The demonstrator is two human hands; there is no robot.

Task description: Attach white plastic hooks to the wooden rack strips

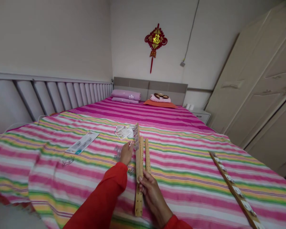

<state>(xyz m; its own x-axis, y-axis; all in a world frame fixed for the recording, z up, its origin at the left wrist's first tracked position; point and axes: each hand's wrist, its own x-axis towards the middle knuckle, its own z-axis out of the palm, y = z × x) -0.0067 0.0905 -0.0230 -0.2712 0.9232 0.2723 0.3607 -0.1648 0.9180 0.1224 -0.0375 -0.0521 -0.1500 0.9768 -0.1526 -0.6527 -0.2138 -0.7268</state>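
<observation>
My right hand (153, 192) grips the near part of a long, narrow wooden strip (138, 159), thumb on top, raised a little above the bed. Clear plastic pieces (136, 136) show along the strip's far part. Beside them my left hand (126, 153) is closed in a pinch at the strip's left side; a small pale bit shows at its fingertips, too small to name. Under the held strip lies another wooden strip (138, 203) with small holes, and a third holed strip (147, 156) is just to the right.
A striped sheet (181, 184) covers the bed. Clear plastic pieces (117, 151) and plastic packets (124, 132) lie nearby. Left are a flat package (83, 142) and a thin wire-like tangle (68, 161). At right lies a wooden strip with white round pieces (231, 184). Pillows (126, 94) are at the headboard.
</observation>
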